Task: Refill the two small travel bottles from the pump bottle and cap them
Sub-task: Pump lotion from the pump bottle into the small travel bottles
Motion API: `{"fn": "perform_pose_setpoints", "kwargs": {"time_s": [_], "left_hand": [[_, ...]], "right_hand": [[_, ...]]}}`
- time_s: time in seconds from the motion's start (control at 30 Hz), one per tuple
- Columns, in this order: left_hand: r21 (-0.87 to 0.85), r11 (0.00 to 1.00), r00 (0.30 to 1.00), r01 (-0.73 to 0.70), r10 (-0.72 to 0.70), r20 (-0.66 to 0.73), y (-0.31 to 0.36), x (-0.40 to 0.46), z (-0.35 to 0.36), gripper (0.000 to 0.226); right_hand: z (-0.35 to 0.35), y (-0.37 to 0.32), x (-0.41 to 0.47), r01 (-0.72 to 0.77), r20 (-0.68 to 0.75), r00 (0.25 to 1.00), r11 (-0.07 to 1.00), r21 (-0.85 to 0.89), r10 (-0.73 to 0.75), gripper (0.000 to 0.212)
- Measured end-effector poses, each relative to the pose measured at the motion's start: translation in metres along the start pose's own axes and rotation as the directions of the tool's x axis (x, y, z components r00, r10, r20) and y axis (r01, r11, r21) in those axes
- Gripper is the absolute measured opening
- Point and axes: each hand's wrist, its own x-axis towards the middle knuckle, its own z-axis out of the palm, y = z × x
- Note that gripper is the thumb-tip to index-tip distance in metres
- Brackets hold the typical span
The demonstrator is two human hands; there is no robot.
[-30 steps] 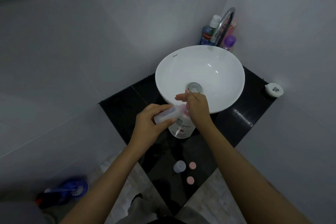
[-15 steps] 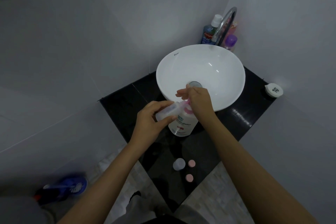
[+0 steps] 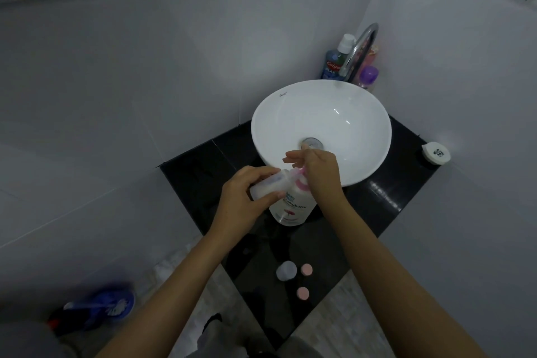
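A white pump bottle [image 3: 293, 208] with a pink pump head stands on the black counter [image 3: 374, 206] in front of the basin. My right hand [image 3: 318, 170] rests on top of the pump head, fingers partly spread. My left hand [image 3: 247, 197] holds a clear small travel bottle [image 3: 268, 184] tilted on its side, its mouth at the pump's nozzle. A second small travel bottle [image 3: 286, 270] stands open nearer me on the counter. Two pink caps [image 3: 306, 269] [image 3: 302, 293] lie beside it.
A white vessel basin [image 3: 363, 125] fills the counter's back, with a chrome tap [image 3: 359, 49] and several toiletry bottles [image 3: 334, 62] behind it. A small white round case [image 3: 436, 152] sits at the counter's right corner. Blue sandals [image 3: 101, 308] lie on the floor at lower left.
My right hand has shifted slightly on the pump head, which shows a little more pink below it. The travel bottle stays at the nozzle in my left hand.
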Motion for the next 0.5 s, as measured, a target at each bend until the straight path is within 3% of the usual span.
{"fn": "perform_pose_setpoints", "kwargs": {"time_s": [0.23, 0.5], "left_hand": [[0.004, 1.000, 1.000, 0.006, -0.006, 0.026, -0.005, 0.001, 0.000, 0.034], [0.020, 1.000, 1.000, -0.024, 0.024, 0.001, -0.002, 0.005, 0.000, 0.035]], "right_hand": [[0.004, 0.006, -0.001, 0.017, -0.020, 1.000, 0.993, -0.119, -0.019, 0.044], [-0.002, 0.001, 0.001, 0.063, -0.034, 0.997, 0.998, -0.016, -0.064, 0.040]]}}
